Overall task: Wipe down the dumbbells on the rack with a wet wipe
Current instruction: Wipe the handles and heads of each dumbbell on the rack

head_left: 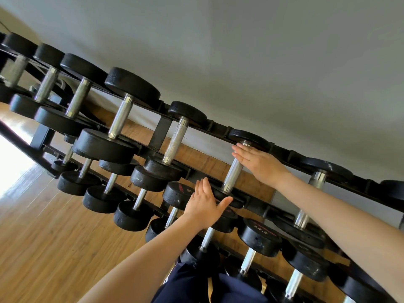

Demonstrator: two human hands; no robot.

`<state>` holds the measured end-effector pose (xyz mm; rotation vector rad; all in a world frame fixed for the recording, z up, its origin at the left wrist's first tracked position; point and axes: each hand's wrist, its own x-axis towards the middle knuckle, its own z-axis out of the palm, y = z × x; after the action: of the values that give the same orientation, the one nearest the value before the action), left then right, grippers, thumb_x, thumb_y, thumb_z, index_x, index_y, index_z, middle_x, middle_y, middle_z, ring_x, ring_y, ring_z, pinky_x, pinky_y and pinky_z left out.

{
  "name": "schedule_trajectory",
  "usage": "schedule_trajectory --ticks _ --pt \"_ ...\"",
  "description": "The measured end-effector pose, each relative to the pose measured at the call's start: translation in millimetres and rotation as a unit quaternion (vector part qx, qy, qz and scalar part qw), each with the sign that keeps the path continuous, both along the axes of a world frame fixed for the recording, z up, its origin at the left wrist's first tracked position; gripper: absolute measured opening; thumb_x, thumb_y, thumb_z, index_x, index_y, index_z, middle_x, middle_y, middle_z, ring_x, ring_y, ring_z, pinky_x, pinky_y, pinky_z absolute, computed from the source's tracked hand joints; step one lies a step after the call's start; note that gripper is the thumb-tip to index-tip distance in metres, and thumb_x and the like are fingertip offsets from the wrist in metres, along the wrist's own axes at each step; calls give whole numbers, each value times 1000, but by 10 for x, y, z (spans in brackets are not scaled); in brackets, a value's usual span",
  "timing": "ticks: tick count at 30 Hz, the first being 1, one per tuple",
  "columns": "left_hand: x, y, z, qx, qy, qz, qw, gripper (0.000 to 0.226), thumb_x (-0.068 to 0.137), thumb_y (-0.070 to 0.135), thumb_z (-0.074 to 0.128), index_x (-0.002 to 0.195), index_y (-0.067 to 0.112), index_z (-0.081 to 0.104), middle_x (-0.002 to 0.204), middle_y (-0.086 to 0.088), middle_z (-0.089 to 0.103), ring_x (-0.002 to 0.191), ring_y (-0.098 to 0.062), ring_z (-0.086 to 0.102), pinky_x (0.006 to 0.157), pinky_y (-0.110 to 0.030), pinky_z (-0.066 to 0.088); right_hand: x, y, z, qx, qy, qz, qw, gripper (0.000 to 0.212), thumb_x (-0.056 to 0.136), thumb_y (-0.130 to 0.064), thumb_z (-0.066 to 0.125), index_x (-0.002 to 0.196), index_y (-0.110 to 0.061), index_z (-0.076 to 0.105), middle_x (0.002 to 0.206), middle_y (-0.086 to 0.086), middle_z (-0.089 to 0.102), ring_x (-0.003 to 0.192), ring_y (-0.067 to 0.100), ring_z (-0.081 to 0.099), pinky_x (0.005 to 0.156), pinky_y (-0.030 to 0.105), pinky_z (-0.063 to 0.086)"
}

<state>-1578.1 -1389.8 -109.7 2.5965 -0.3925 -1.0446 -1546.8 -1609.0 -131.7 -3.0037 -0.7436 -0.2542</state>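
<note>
At frame center, the right hand (260, 164) and left hand (204, 205), fingers straight, flank a dumbbell (235, 171) on the rack (284, 149).

A single head-worn wide-angle camera looks forward and down, strongly tilted, close over a dumbbell rack (220, 127) running diagonally across frame, grey wall (262, 51) behind, wooden floor (54, 237) at lower left.

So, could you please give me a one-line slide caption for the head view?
Both open hands, left and right, reach to one dumbbell on the rack; no wipe visible.
</note>
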Motion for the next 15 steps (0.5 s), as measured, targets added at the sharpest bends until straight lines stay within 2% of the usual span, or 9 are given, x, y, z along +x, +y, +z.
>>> schedule_trajectory --ticks 5,9,15 --pt "-8 -3 -21 2 -4 2 1000 96 94 64 30 150 -1 -13 161 -17 -9 149 -25 -10 122 -39 5 174 -4 126 -46 -29 59 997 59 55 15 80 111 7 65 117 21 64 109 31 63 86 41 55" --pt "-6 -7 -21 4 0 0 1000 96 94 65 30 150 -1 -13 161 -16 -9 149 -25 -11 122 -41 6 49 46 54 -73 -20 -6 997 63 50 1 87 109 6 67 115 20 65 109 30 63 88 38 51" --pt "-2 -1 -22 1 3 2 1000 97 94 65 30 151 0 -14 161 -15 -11 149 -25 -12 122 -41 5 -125 107 -74 35 -8 -113 993 72 54 18 78 123 9 56 128 22 57 119 34 55 93 39 39"
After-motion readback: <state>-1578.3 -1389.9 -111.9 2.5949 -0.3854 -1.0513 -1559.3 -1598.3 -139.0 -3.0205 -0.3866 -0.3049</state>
